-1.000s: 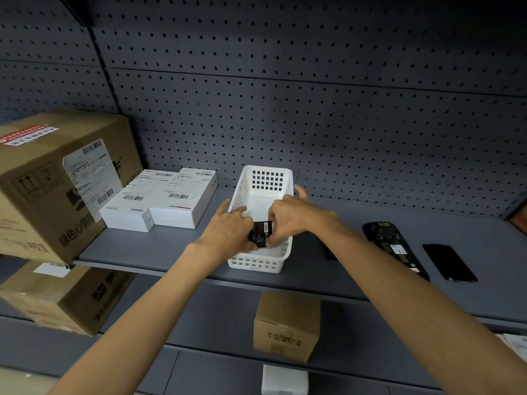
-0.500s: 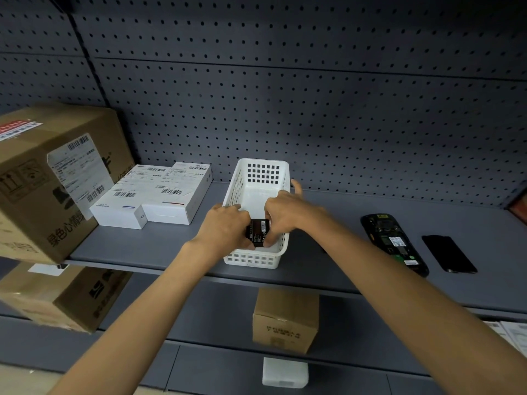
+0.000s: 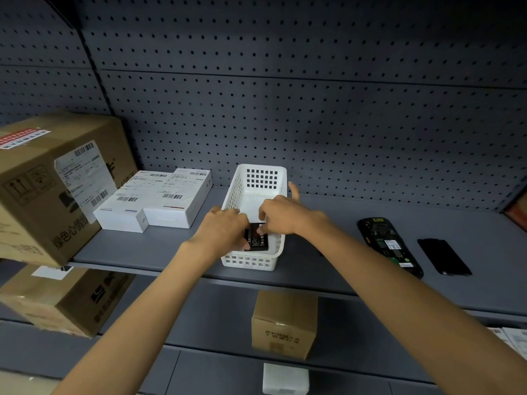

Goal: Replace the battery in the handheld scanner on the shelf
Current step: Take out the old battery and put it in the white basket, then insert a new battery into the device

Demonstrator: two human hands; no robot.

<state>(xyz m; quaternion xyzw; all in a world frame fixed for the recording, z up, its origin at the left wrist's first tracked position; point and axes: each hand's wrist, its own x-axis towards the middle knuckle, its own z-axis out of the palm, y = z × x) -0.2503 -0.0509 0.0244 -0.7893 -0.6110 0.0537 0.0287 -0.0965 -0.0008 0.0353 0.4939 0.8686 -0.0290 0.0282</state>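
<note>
A black battery [image 3: 258, 241] with white print is held between both hands over the near end of a white perforated basket [image 3: 251, 262] on the grey shelf. My left hand [image 3: 221, 230] grips its left edge. My right hand [image 3: 285, 213] pinches its upper right corner, with one finger sticking up. To the right, the black handheld scanner [image 3: 389, 246] lies face down on the shelf with its battery bay uncovered. Its black back cover [image 3: 443, 256] lies flat just right of it.
Two white labelled boxes [image 3: 159, 199] lie left of the basket, and a big cardboard box [image 3: 54, 186] stands at the far left. A pegboard wall backs the shelf [image 3: 328, 269]. On the shelf below are a small cardboard box [image 3: 285, 323] and a larger one [image 3: 65, 297].
Both hands keep hold of the battery at the basket's near end and shift it slightly. My head camera has swayed, so the whole scene has shifted in the frame.
</note>
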